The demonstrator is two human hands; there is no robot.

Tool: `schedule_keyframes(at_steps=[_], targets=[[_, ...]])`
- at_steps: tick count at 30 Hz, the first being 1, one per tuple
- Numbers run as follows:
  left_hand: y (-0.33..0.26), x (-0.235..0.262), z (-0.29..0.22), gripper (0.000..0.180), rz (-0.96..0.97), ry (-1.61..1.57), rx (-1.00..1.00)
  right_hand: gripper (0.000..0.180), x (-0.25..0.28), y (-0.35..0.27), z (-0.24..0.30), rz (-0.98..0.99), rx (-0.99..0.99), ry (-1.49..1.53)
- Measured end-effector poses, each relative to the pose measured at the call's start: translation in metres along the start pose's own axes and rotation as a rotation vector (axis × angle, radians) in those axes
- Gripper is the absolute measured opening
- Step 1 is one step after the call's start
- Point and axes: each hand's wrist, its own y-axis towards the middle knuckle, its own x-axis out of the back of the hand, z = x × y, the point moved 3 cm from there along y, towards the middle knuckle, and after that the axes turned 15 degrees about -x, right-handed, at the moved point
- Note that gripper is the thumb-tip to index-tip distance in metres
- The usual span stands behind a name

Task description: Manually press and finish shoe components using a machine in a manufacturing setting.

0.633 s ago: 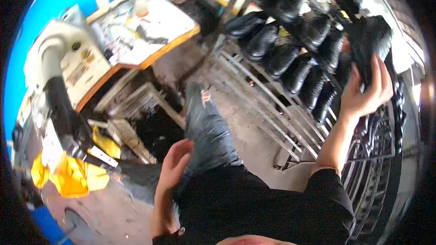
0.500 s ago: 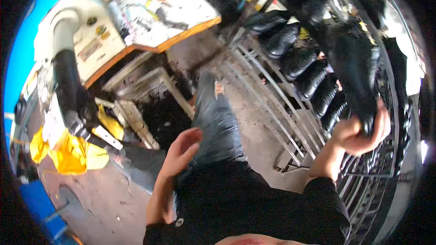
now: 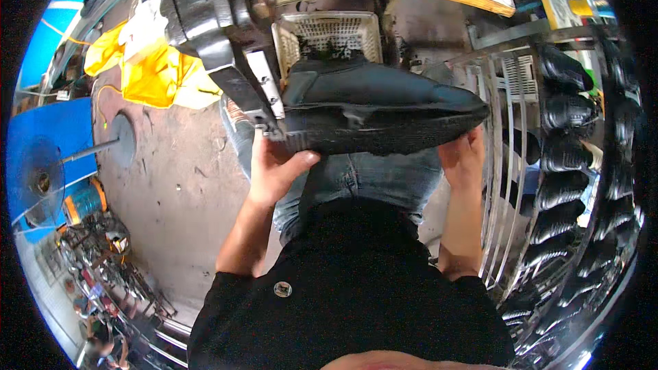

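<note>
A large black shoe (image 3: 391,99) lies sideways in front of me, its toe to the right and the sole side towards me. My left hand (image 3: 274,171) is closed on the heel end from below, the thumb lying along the sole edge. At the toe, my right hand (image 3: 462,157) grips from underneath, most of its fingers hidden behind the shoe. The heel end meets the metal tip of a black machine arm (image 3: 223,20); whether they touch I cannot tell.
Behind the shoe stands a white plastic basket (image 3: 329,24) with dark scraps. A rack of several black shoes (image 3: 565,137) is at my right. Yellow cloth (image 3: 154,75) hangs left of the machine, and a pedestal fan (image 3: 44,178) stands far left.
The view has swung left, away from the rack. The black shoe has come from the rack to the machine in my right hand. My left hand, open before, has taken hold of its heel.
</note>
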Motion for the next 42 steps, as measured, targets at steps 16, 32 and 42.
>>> schedule_keyframes(at_steps=[16,32,42], targets=[[-0.038,0.033,0.020,0.070,-0.112,0.044,-0.052,0.098,-0.074,-0.012,0.100,-0.157,0.417,-0.507],[-0.020,0.094,-0.050,0.119,-0.311,0.027,-0.281,0.080,-0.158,0.020,0.025,0.333,0.008,-0.545],[-0.013,0.101,-0.084,0.113,-0.352,0.581,-0.500,0.077,-0.190,0.026,-0.003,0.415,0.058,-0.659]])
